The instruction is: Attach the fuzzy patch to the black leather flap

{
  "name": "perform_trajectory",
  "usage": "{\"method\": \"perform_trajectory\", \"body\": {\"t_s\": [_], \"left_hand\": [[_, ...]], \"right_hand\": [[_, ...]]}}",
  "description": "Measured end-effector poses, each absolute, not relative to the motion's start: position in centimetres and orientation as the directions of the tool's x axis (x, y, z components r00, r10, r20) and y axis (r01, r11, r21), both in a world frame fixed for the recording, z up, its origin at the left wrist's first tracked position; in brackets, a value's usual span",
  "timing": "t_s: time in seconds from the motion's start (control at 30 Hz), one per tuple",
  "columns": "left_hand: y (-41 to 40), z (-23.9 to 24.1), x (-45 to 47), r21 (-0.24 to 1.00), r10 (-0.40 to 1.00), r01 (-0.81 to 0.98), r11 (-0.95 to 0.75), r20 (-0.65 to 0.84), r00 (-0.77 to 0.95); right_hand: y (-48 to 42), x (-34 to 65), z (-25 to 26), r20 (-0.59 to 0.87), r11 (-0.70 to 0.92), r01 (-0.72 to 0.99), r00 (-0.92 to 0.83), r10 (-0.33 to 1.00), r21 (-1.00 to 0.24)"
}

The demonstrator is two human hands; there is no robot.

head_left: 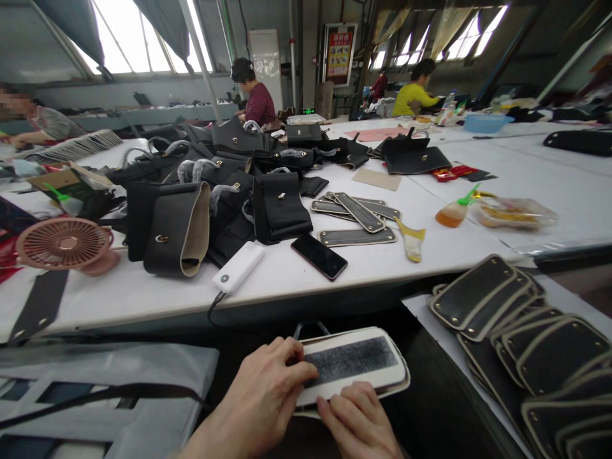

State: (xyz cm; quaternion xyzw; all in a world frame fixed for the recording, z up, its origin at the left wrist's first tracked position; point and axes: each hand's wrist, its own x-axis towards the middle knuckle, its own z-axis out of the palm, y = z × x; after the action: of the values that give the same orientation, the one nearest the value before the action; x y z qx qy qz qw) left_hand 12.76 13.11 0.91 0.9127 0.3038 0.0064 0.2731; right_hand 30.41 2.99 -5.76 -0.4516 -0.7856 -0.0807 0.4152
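1. The left hand [270, 387] has its fingers bent over the left end of the white panel [354, 361], a fingertip resting on the panel's dark strip; whether they pinch it I cannot tell, as the underside is hidden
2. The right hand [358, 417] has its fingers curled close together, pinching the panel's near edge with the thumb
3. The white panel lies between the two hands, on the near side of the phone [319, 257], its right end sticking out past all the fingers
4. Left of the phone, an upright black bag [172, 234] shows its pale lining at an open side, with more bags heaped beyond
5. Right of the phone, a squeeze bottle [450, 215] holds amber liquid; farther right, a clear box [519, 214] holds something yellowish, too blurred to name
6. Just left of the phone lies a white power bank [240, 266]; just beyond it, dark strips [356, 213] overlap, with a yellow-handled brush [412, 239] to the right
7. The front edge of the surface [377, 271] runs just on the phone's near side; nearer and to its right, a dark gap separates the white panel from stacked black pieces [530, 331]
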Motion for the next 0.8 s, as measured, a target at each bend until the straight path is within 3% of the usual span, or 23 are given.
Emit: {"method": "perform_trajectory", "body": {"t_s": [0.27, 0.5, 0.63, 0.8], "left_hand": [[13.0, 1.4, 12.9, 0.515, 0.487, 0.506, -0.692, -0.183, 0.854], [13.4, 1.6, 13.3, 0.444, 0.409, 0.511, -0.736, -0.310, 0.859], [14.8, 2.1, 13.2, 0.499, 0.334, 0.452, -0.739, -0.311, 0.890], [16.2, 2.7, 12.6, 0.571, 0.297, 0.400, -0.717, -0.269, 0.916]], "right_hand": [[3.4, 30.2, -5.5, 0.671, 0.554, 0.747, -0.200, 0.714, -0.367], [3.4, 30.0, -5.8, 0.732, 0.501, 0.802, -0.122, 0.670, -0.324], [3.3, 29.9, -5.9, 0.727, 0.487, 0.817, -0.128, 0.675, -0.308], [3.1, 29.7, -5.2, 0.649, 0.474, 0.779, -0.115, 0.752, -0.411]]}}
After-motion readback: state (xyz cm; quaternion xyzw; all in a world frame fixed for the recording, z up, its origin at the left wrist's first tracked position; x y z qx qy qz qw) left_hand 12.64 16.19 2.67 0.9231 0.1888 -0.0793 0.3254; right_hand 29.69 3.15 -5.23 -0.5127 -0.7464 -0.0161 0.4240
